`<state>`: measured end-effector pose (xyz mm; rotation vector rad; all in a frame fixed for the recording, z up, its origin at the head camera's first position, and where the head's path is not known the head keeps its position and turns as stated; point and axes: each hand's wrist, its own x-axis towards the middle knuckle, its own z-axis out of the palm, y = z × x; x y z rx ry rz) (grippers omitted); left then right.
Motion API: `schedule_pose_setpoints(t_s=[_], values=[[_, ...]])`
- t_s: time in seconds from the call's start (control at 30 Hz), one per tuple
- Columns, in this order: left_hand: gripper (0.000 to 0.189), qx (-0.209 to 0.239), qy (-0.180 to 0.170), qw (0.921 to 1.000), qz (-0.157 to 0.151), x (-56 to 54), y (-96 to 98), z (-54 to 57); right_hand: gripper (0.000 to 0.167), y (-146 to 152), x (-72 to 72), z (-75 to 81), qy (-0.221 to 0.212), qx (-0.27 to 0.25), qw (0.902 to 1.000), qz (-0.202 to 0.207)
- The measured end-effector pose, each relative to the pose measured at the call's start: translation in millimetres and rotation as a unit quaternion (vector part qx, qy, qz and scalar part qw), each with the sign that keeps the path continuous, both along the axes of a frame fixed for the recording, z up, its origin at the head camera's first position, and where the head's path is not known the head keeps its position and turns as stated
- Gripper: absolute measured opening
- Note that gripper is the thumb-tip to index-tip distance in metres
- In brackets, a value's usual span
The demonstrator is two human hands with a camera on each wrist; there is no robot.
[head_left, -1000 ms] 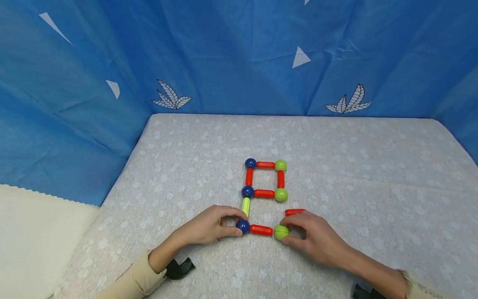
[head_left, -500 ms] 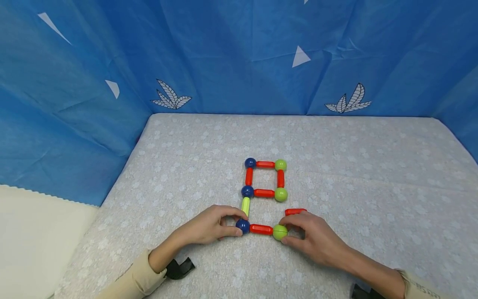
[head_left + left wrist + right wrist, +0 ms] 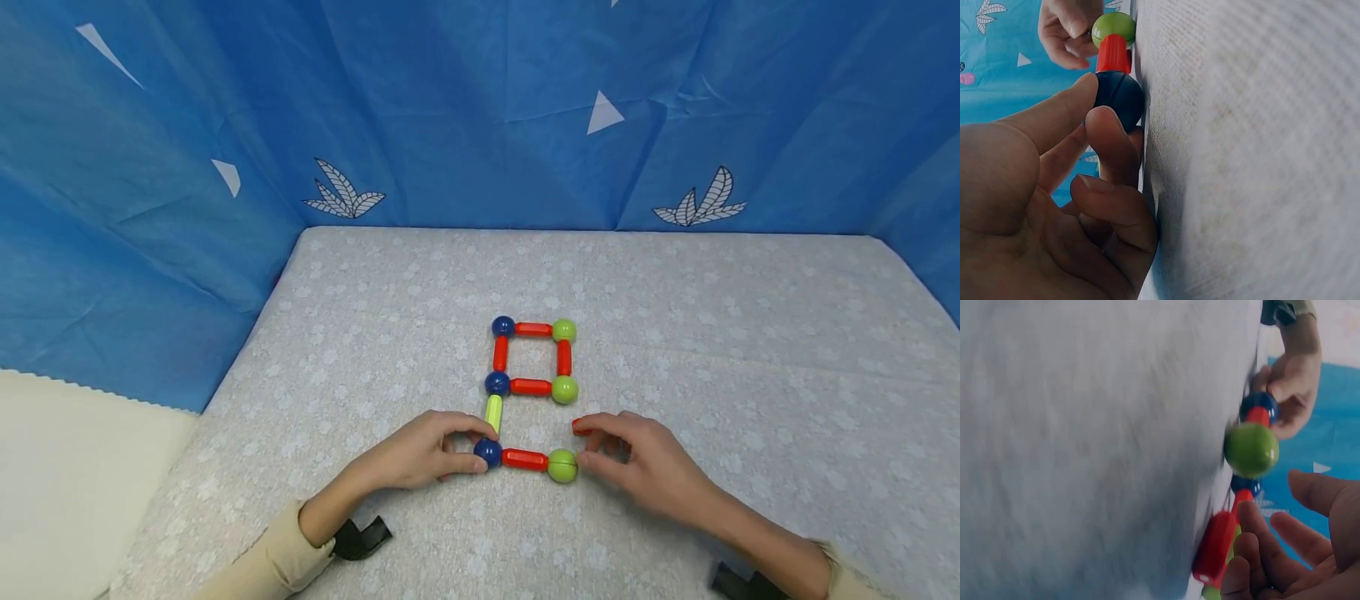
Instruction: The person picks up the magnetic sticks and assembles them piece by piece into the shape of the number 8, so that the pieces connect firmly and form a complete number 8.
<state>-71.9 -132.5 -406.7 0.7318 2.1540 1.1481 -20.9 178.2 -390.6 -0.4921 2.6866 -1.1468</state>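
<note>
My left hand (image 3: 423, 454) pinches a dark blue toy construction ball (image 3: 487, 454) between thumb and fingers. From that ball a red rod (image 3: 525, 460) runs right to a green ball (image 3: 562, 467), and a yellow-green rod (image 3: 493, 414) runs away from me to another blue ball (image 3: 497, 383). My right hand (image 3: 648, 467) is just right of the green ball, fingers loosely bent and apart from it, as the right wrist view shows. A loose red rod (image 3: 1215, 547) lies beside its fingers; in the head view they hide most of it.
Beyond the hands, red rods (image 3: 533, 329) join two blue and two green balls (image 3: 564, 331) into a flat square. Everything lies on a table with a grey patterned cloth (image 3: 360, 333). A blue curtain (image 3: 480, 125) hangs behind the far edge.
The right hand brought the green ball left against the red rod's end, then let go and drew back right, covering more of the loose red rod. The left hand has stayed put.
</note>
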Motion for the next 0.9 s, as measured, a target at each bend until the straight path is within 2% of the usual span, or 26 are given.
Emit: schedule_pose_setpoints(t_s=[0.13, 0.3, 0.47, 0.6, 0.73, 0.9], values=[[0.034, -0.002, 0.002, 1.0000, 0.001, -0.2, -0.3, -0.2, 0.025, 5, -5.0, 4.2, 0.010, 0.018, 0.9996, -0.020], [0.034, 0.001, 0.001, 1.0000, 0.001, 0.3, -0.5, -1.1, 0.035, 8, -10.2, 4.9, 0.002, 0.056, 0.9980, -0.030], [0.034, 0.006, -0.002, 1.0000, 0.001, 0.5, -0.6, -2.1, 0.036, 8, -13.5, 4.2, -0.005, 0.080, 0.9963, -0.030], [0.033, 0.004, -0.006, 1.0000, 0.004, 1.1, -0.7, -1.9, 0.034, 8, -14.4, 2.8, -0.002, 0.106, 0.9944, -0.011], [0.033, 0.004, -0.004, 1.0000, 0.004, 1.2, -0.5, -1.3, 0.023, 10, -14.3, 0.5, 0.004, 0.107, 0.9942, 0.007], [0.034, 0.003, -0.005, 1.0000, 0.004, 1.1, -0.6, -1.5, 0.011, 10, -14.7, -1.6, 0.015, 0.096, 0.9953, 0.000]])
